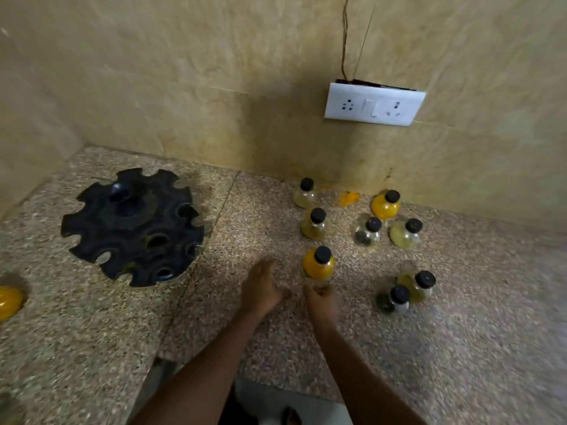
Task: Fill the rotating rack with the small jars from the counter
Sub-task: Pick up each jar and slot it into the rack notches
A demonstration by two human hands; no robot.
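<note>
Speckled granite counter (pixel 92 348) running into a corner of beige marbled wall tiles (pixel 184 72), white switch-and-socket plate (pixel 375 104) mounted on the back wall with thin wires (pixel 345 38) rising from its top edge. Black rotating rack (pixel 132 226) standing on the counter's left part, near the corner: round, tiered, rim cut into open-mouthed notches, further round holes lower down, a hollow hub at the top, every visible slot without a jar. Small jars grouped well to the right of the rack, all round-bellied clear glass with black screw caps. Two filled with bright yellow-orange powder: one near the back wall (pixel 385 205), one nearest the hands (pixel 319 263). Pale, yellowish-tinted jars at the back left of the group (pixel 304 194), just in front of that (pixel 314 224), and on the right (pixel 405 234). Dark-contents jar (pixel 369 233) between them; another dark one (pixel 393 300) touching a yellow-green jar (pixel 418 286) at the front right. Smear of orange powder (pixel 349 198) on the counter by the wall. Orange rounded object (pixel 9 302) cut off at the left edge, too partial to identify. Left hand (pixel 262 286) hovering low over the counter, fingers relaxed and extended, holding nothing. Right hand (pixel 322 300) just in front of the nearest orange jar, fingers curled inward, blurred; cannot tell whether touching the jar's base.
</note>
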